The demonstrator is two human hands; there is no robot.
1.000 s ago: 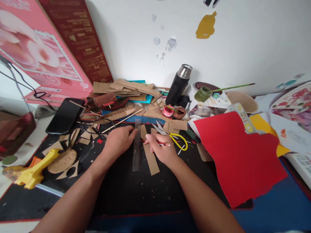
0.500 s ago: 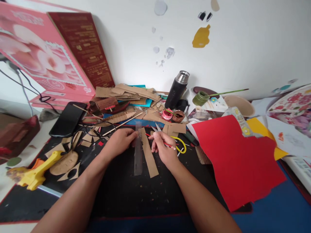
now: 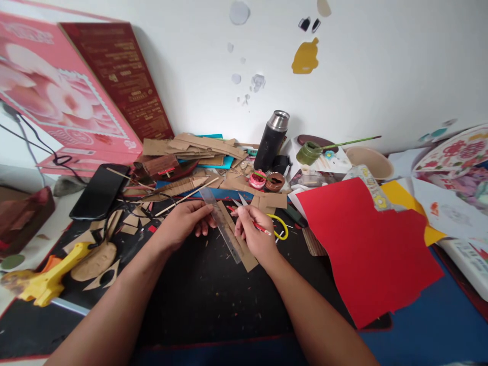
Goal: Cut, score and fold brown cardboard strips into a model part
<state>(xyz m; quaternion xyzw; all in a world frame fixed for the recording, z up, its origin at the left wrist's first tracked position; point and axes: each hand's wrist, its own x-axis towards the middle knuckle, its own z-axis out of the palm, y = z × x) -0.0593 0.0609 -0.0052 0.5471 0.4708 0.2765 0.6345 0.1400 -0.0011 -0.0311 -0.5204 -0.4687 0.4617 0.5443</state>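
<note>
Between thumb and fingers, my left hand (image 3: 193, 218) grips a clear ruler (image 3: 225, 235) by its left edge. The ruler slants down to the right and overlaps the left side of a brown cardboard strip (image 3: 249, 262) on the black mat. My right hand (image 3: 253, 229) is closed around a red pencil (image 3: 262, 229), its point toward the upper left over the strip. Part of the strip is hidden under that hand. Just beyond the right hand lie scissors with a yellow handle (image 3: 284, 227), blades partly showing.
A yellow glue gun (image 3: 57, 277), a black phone (image 3: 99, 190) and cardboard scraps (image 3: 131, 218) lie left. A black thermos (image 3: 270, 142), paint jars (image 3: 275, 181) and stacked cardboard (image 3: 190, 146) stand along the back. Red paper (image 3: 366, 244) covers the right side.
The ruler has turned from nearly upright to a slant and now overlaps the cardboard strip. My left hand turned with it. The strip's near end shifted slightly right. The camera view shifted a little.
</note>
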